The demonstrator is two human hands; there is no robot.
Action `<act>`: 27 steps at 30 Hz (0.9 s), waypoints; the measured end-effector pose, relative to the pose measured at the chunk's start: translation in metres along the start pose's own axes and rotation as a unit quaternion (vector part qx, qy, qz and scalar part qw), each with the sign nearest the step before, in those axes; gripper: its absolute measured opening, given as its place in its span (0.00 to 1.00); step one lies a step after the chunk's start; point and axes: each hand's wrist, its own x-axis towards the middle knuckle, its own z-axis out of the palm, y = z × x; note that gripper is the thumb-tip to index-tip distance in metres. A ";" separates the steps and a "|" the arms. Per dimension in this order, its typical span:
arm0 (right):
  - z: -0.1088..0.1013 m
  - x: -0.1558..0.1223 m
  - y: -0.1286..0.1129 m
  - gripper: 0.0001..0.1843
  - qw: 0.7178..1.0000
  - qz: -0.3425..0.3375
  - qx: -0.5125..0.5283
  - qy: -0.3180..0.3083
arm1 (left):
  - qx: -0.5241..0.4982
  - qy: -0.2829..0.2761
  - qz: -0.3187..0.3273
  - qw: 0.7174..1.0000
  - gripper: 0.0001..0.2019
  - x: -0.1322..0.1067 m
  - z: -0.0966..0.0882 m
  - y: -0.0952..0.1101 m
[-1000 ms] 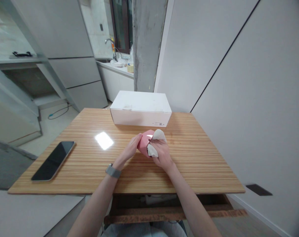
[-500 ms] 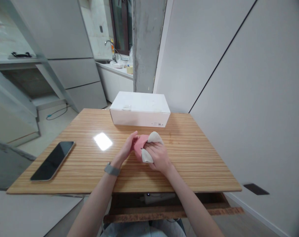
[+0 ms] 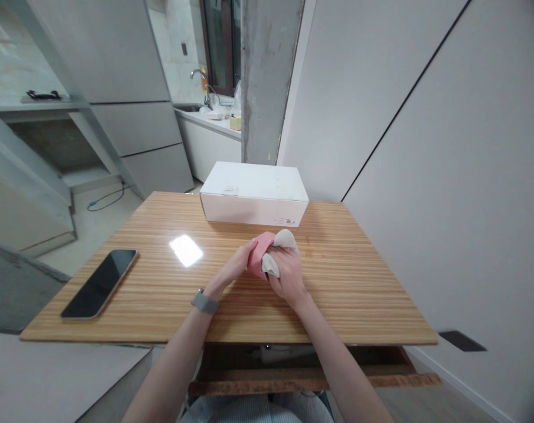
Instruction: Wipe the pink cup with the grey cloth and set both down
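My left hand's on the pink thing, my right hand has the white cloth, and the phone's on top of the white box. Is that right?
Not quite: the phone isn't on the white box. The head view shows it lying on the wooden table. Your left hand is on the pink thing, and your right hand has the white cloth.

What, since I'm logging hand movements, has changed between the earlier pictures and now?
Compared with half a second ago, the left hand, right hand, pink item and white cloth have shifted slightly forward and right, close to where they were a second ago. Neither hand visibly took hold of or let go of anything. The white box and phone stayed put on the table.
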 end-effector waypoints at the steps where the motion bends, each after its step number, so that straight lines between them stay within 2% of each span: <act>1: 0.000 0.002 -0.001 0.16 1.000 0.006 -0.008 0.006 | 0.004 0.001 0.007 1.000 0.20 -0.001 0.000 0.001; 6: 0.003 0.003 -0.008 0.17 0.997 0.015 -0.059 0.041 | 0.034 0.015 0.006 0.999 0.23 -0.005 -0.001 0.006; 10: 0.004 0.002 -0.012 0.17 0.996 0.029 -0.063 0.049 | 0.036 0.004 0.017 0.999 0.24 -0.005 -0.004 0.000; 12: 0.002 0.004 -0.011 0.17 0.996 0.043 -0.060 0.050 | 0.004 -0.011 0.014 1.000 0.23 -0.004 -0.004 -0.005; 15: -0.002 0.007 -0.007 0.18 0.997 0.043 -0.047 0.044 | -0.099 -0.048 -0.004 0.994 0.23 -0.001 -0.003 -0.009; 18: -0.007 0.009 -0.001 0.20 0.999 0.004 -0.046 0.003 | -0.148 -0.063 -0.027 0.987 0.23 0.000 -0.004 -0.005; 24: -0.004 0.002 0.002 0.22 0.987 -0.129 -0.061 -0.069 | -0.173 -0.074 -0.079 0.979 0.27 -0.005 -0.005 0.009; 27: 0.002 -0.003 0.000 0.22 0.987 -0.134 -0.057 -0.068 | -0.127 -0.064 -0.068 0.987 0.22 -0.005 -0.001 0.008</act>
